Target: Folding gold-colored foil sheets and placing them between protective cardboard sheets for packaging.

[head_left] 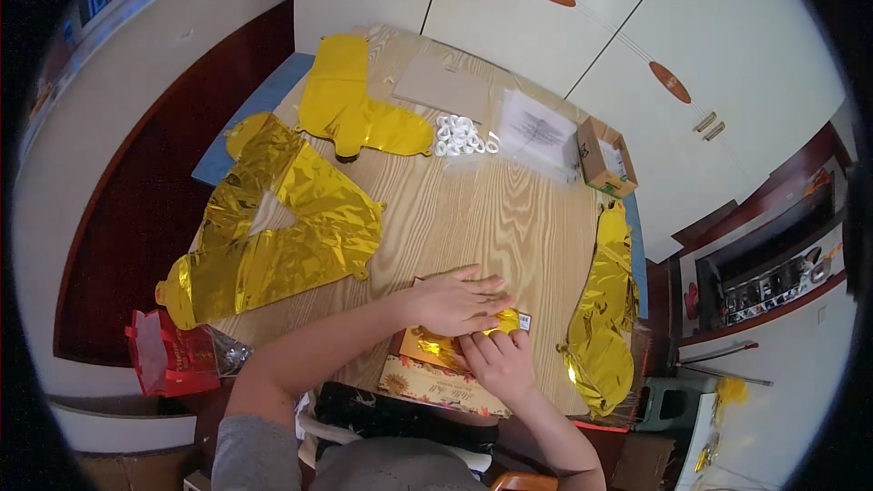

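Note:
At the table's near edge, both of my hands work over a folded gold foil balloon. It lies on a printed cream packet with a leaf pattern and a dark border. My left hand rests flat on the foil, fingers stretched toward the right. Just below it, my right hand has its fingers bent and pressed together at the foil's edge; its fingertips are partly hidden. To the left is a large flat gold foil balloon with a central hole. Beyond it lies an angled gold balloon.
Another gold balloon hangs along the table's right edge. White rings, a clear plastic bag, a flat beige board and an open cardboard box lie at the back. A red bag stands beyond the left edge.

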`<state>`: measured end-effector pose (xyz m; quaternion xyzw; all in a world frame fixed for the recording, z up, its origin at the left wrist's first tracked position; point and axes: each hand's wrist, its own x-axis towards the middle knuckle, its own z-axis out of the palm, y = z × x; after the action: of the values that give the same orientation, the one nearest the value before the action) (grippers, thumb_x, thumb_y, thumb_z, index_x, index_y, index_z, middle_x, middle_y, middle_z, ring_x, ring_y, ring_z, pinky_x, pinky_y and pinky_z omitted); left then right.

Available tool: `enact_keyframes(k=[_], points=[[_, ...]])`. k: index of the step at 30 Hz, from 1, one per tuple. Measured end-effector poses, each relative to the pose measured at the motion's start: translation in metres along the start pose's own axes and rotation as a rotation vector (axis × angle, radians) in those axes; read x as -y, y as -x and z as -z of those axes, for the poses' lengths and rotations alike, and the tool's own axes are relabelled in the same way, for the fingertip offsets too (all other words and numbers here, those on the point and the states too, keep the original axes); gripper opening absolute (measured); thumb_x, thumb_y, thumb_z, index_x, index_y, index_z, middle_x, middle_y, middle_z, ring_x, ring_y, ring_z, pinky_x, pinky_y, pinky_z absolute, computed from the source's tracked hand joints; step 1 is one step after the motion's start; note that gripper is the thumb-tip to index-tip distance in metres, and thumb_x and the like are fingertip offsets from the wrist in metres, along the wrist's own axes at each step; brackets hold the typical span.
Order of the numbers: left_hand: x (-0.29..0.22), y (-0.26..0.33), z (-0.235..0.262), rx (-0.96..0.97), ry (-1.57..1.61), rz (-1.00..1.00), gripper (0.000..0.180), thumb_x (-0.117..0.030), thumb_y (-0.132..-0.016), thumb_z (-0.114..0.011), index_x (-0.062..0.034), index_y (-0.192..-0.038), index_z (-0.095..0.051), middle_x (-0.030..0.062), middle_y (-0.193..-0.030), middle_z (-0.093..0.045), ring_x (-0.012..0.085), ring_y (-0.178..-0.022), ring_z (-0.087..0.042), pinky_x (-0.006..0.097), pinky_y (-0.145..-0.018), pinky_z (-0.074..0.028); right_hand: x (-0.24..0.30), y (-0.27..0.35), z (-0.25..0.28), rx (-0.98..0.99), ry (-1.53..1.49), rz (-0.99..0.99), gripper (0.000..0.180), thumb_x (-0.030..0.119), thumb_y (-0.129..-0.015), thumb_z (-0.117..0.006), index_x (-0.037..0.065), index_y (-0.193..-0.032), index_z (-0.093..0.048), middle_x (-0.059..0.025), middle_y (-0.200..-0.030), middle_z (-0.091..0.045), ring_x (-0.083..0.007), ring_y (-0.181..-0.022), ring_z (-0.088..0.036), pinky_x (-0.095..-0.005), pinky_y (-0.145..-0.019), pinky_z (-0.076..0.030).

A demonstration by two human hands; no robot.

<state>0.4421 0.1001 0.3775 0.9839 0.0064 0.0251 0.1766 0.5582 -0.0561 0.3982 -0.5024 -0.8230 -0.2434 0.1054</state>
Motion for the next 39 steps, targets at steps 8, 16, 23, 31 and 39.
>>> enact_keyframes(k=[8,16,23,31,39], points=[[0.001,-0.001,-0.001,-0.011,-0.007,-0.012,0.059,-0.043,-0.103,-0.024,-0.0102,-0.152,-0.024,0.0078,-0.151,-0.037,0.0239,-0.146,-0.021,0.046,-0.119,-0.01,0.0,-0.003,0.007,0.007,0.013,0.035,0.031,0.019,-0.076,-0.066,0.01,-0.105,-0.067,0.0003,-0.096,-0.063,-0.0136,-0.079,-0.055,-0.0333,-0.068,-0.039],[0.001,0.0,-0.001,0.0,-0.008,-0.004,0.058,-0.045,-0.102,-0.026,-0.0157,-0.152,-0.025,0.004,-0.153,-0.035,0.0237,-0.146,-0.021,0.047,-0.119,-0.009,0.004,0.001,0.005,0.037,-0.164,0.017,0.025,0.019,-0.076,-0.07,0.007,-0.098,-0.068,-0.0018,-0.096,-0.067,-0.0144,-0.079,-0.06,-0.031,-0.067,-0.044],[-0.001,0.0,-0.005,-0.053,-0.114,-0.033,0.057,-0.046,-0.1,-0.034,-0.0173,-0.149,-0.034,0.0002,-0.154,-0.034,0.0238,-0.145,-0.025,0.048,-0.117,-0.015,0.019,0.007,0.024,0.147,-0.286,-0.1,0.046,0.041,-0.081,-0.067,0.002,-0.105,-0.067,-0.0084,-0.101,-0.068,-0.022,-0.091,-0.064,-0.0353,-0.082,-0.05],[0.002,0.003,-0.013,-0.183,-0.222,-0.107,0.061,-0.05,-0.094,-0.044,-0.0174,-0.146,-0.039,0.0005,-0.153,-0.036,0.0271,-0.143,-0.027,0.05,-0.116,-0.018,0.022,0.022,0.04,0.24,-0.34,-0.078,0.056,0.049,-0.081,-0.066,0.003,-0.114,-0.065,-0.0124,-0.115,-0.065,-0.028,-0.111,-0.06,-0.0402,-0.099,-0.046],[-0.008,0.005,-0.003,-0.207,-0.237,-0.094,0.06,-0.051,-0.09,-0.051,-0.022,-0.143,-0.045,-0.0009,-0.15,-0.039,0.0269,-0.141,-0.03,0.055,-0.114,-0.019,0.039,0.053,0.041,0.119,-0.249,-0.016,0.039,0.034,-0.084,-0.068,0.007,-0.111,-0.066,-0.006,-0.114,-0.065,-0.0215,-0.11,-0.06,-0.0385,-0.096,-0.046]])
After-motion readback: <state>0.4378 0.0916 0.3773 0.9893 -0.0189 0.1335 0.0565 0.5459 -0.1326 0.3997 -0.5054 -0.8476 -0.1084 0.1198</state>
